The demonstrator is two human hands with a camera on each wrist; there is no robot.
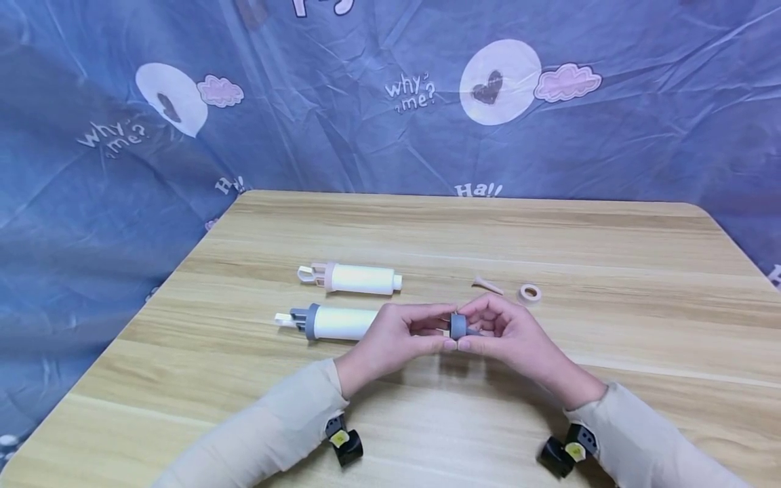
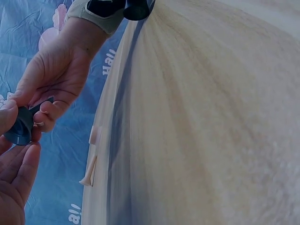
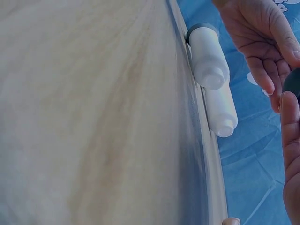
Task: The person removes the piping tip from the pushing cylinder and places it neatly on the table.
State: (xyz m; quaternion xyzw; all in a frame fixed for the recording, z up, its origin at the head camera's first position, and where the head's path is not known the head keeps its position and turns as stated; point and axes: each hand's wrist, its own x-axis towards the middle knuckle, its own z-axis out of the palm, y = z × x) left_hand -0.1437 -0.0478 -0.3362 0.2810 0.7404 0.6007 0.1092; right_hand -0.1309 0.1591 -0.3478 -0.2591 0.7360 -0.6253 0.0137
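Above the table my left hand [image 1: 399,332] and my right hand [image 1: 509,332] meet over a small dark grey ring-shaped cap [image 1: 457,326]. Fingertips and thumb of the left hand pinch its left side, and those of the right hand grip it from the right. A thin grey stem [image 2: 42,106] runs from the cap toward the right hand's curled fingers; whether it is a separate piece I cannot tell. Beside the left hand lies a white cylinder with a grey collar [image 1: 344,323], its right end hidden by that hand.
Farther back lies a similar white cylinder with a pinkish collar [image 1: 363,279]. Beyond the right hand are a small beige funnel-shaped piece [image 1: 488,285] and a beige ring [image 1: 529,293]. A blue printed cloth [image 1: 342,135] hangs behind the wooden table [image 1: 549,237].
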